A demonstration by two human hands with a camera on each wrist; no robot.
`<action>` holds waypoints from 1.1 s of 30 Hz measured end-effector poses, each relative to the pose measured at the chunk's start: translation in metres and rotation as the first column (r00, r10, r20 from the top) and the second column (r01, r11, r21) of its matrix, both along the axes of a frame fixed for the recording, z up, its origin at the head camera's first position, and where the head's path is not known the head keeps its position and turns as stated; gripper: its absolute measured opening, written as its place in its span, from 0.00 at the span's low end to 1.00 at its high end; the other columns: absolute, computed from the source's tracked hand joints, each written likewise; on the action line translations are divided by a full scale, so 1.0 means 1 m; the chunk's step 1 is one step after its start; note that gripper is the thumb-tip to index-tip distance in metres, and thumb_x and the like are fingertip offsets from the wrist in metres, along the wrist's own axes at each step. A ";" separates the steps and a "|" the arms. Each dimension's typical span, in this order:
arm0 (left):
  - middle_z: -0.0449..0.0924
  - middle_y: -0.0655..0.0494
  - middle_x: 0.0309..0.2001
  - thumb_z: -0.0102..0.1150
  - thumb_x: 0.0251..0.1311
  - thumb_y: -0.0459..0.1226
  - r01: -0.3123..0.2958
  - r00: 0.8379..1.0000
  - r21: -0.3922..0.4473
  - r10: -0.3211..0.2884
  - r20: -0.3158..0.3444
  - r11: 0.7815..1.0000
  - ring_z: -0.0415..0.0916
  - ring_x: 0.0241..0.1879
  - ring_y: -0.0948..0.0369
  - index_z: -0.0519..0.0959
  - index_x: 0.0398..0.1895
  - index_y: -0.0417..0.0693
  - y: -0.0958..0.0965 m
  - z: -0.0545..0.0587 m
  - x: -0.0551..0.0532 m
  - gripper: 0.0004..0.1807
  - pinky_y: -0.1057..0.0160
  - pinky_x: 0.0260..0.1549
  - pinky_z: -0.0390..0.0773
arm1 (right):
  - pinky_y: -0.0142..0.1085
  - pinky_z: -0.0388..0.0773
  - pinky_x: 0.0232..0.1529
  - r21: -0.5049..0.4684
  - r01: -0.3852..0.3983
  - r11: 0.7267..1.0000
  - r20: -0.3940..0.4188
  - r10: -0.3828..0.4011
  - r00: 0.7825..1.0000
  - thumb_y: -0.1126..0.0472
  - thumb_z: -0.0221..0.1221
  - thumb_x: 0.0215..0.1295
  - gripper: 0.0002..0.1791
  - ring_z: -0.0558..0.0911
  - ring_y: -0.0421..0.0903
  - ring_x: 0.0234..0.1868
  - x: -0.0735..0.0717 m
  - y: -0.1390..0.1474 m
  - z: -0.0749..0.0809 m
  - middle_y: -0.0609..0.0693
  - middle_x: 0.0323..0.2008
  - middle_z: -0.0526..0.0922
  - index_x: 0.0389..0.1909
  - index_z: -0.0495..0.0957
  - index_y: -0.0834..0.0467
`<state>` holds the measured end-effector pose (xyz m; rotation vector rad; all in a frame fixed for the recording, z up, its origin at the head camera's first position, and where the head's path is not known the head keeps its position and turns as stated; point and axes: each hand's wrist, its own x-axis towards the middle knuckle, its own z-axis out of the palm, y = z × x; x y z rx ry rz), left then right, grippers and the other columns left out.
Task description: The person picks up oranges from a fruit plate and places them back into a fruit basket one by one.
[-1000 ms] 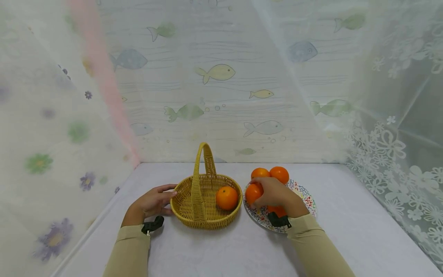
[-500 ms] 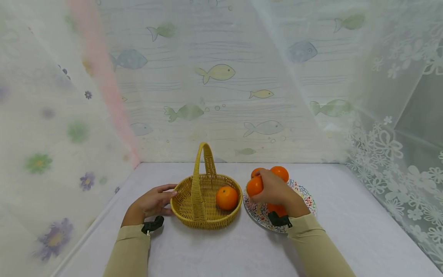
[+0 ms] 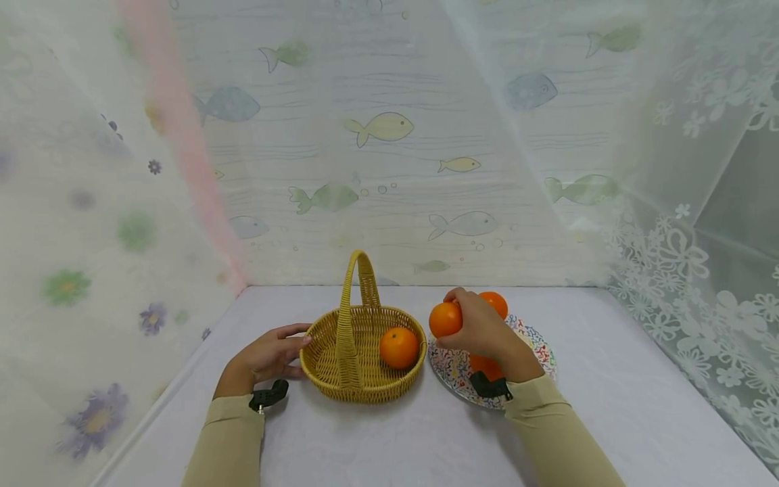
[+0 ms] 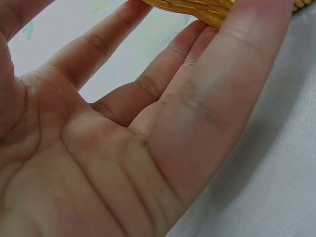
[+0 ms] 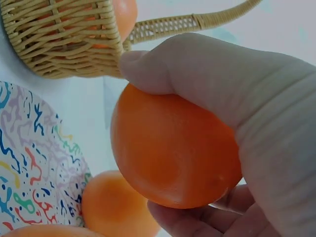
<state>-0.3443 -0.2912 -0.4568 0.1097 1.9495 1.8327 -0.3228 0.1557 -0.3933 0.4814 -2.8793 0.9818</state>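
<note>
My right hand (image 3: 483, 329) grips an orange (image 3: 445, 320) above the left side of a patterned plate (image 3: 539, 343). In the right wrist view the thumb lies over the top of this orange (image 5: 173, 148) and the fingers curl beneath it. To the left stands a yellow wicker basket (image 3: 360, 395) with a tall arched handle; another orange (image 3: 399, 348) lies in its right half. My left hand (image 3: 274, 355) is at the basket's left rim, its fairly straight fingers touching the wicker. The left wrist view shows the palm and fingertips right at the basket's edge (image 4: 190, 7).
More oranges lie on the plate, one at the back (image 3: 496, 304) and one near the front (image 3: 485, 367), partly hidden by my right hand and wrist. A white cloth (image 3: 389, 446) covers the table. Behind it hangs a fish-patterned curtain (image 3: 389, 203).
My right hand has lifted the orange off the plate, raising it slightly up and away so that it covers the back left orange. My left hand and the basket have stayed put.
</note>
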 end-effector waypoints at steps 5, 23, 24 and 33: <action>0.80 0.53 0.62 0.61 0.73 0.43 -0.002 1.000 0.012 0.002 0.009 1.000 0.81 0.55 0.56 0.61 0.79 0.46 -0.001 -0.002 -0.002 0.35 0.42 0.50 0.85 | 0.44 0.85 0.44 -0.021 -0.026 0.999 -0.030 0.026 0.999 0.47 0.81 0.48 0.42 0.81 0.49 0.43 0.004 -0.003 0.003 0.50 0.50 0.81 0.61 0.68 0.50; 0.80 0.53 0.63 0.62 0.73 0.43 -0.007 1.000 0.015 0.007 0.013 1.000 0.82 0.56 0.55 0.62 0.79 0.47 -0.002 -0.004 -0.003 0.35 0.43 0.49 0.85 | 0.43 0.84 0.50 -0.102 -0.096 0.990 -0.219 0.072 0.973 0.42 0.80 0.49 0.38 0.80 0.47 0.52 0.017 -0.016 0.020 0.44 0.55 0.79 0.59 0.75 0.49; 0.80 0.53 0.63 0.62 0.73 0.43 -0.006 1.000 0.014 0.006 0.013 1.000 0.82 0.56 0.55 0.62 0.79 0.47 -0.002 -0.004 -0.003 0.35 0.42 0.49 0.85 | 0.43 0.84 0.49 -0.097 -0.089 0.991 -0.223 0.066 0.973 0.41 0.80 0.49 0.38 0.79 0.47 0.52 0.017 -0.016 0.020 0.44 0.54 0.80 0.59 0.76 0.48; 0.80 0.53 0.62 0.62 0.72 0.44 -0.006 1.000 0.010 0.006 0.014 1.000 0.81 0.55 0.55 0.63 0.78 0.48 -0.002 -0.004 -0.004 0.35 0.42 0.49 0.85 | 0.43 0.83 0.45 -0.097 -0.069 0.993 -0.253 0.042 0.967 0.40 0.80 0.48 0.39 0.78 0.48 0.53 0.020 -0.018 0.021 0.47 0.52 0.81 0.59 0.75 0.46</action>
